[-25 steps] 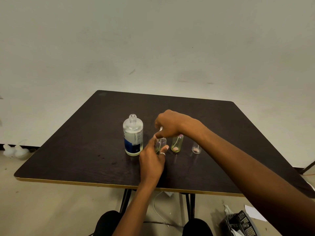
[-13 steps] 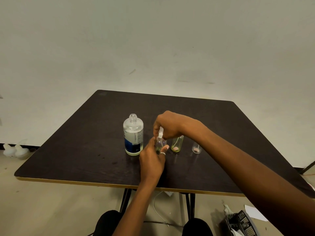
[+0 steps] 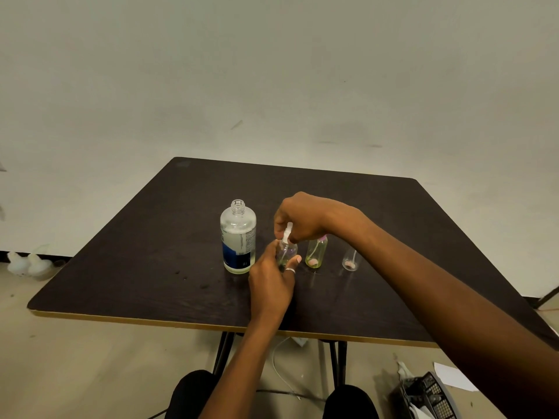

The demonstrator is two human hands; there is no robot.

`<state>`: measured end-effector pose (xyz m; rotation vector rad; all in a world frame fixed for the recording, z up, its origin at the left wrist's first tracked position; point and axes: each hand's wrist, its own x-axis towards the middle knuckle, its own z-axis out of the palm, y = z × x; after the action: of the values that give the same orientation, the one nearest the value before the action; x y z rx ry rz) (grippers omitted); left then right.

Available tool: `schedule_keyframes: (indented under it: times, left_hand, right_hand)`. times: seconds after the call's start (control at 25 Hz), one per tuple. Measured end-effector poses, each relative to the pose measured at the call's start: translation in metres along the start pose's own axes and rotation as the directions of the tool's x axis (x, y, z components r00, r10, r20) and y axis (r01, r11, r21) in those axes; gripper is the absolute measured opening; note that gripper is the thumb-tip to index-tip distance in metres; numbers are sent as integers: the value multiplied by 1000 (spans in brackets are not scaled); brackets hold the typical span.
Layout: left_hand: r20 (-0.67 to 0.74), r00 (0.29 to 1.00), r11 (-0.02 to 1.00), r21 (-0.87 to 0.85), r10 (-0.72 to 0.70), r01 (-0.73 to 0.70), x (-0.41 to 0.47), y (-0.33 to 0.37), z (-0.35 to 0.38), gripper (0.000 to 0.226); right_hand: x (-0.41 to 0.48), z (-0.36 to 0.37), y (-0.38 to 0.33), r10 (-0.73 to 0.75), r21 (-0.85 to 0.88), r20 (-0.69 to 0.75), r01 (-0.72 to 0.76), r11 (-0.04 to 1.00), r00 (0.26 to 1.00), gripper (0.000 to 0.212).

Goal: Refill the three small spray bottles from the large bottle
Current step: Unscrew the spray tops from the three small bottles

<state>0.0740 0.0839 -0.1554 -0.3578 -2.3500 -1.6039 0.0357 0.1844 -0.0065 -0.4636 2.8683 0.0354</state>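
The large clear bottle with a blue label stands uncapped on the dark table. Just right of it my left hand grips the first small clear spray bottle around its body. My right hand pinches the white spray head on top of that bottle. A second small bottle with greenish liquid stands to the right, its pink top partly hidden by my right wrist. Furthest right stands a small clear container with something pink at its bottom.
Dark drops lie on the table in front of the large bottle. White plastic bottles sit on the floor at the left. A black basket and paper lie on the floor at the lower right. My knees show under the near table edge.
My right hand has lowered the white spray head onto the first small bottle. My left hand has kept its hold on that bottle.
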Motion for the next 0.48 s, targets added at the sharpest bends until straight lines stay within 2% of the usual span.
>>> schedule_keyframes:
  times: [0.12,0.24,0.48]
  left_hand:
    - [1,1000,1000,2,-2,2,0,-1,0,38]
    - [2,1000,1000,-6,-4,4,0,-2,1,36]
    - [-6,1000,1000,9,-1,1,1,-3,2,39]
  right_hand:
    - [2,1,1,61,-35,-44,-63,997,997,27]
    - [3,6,1,137,-25,-111,-141,990,984,43]
    - [1,-1,-2,76,-22,-86,-78,997,993,14]
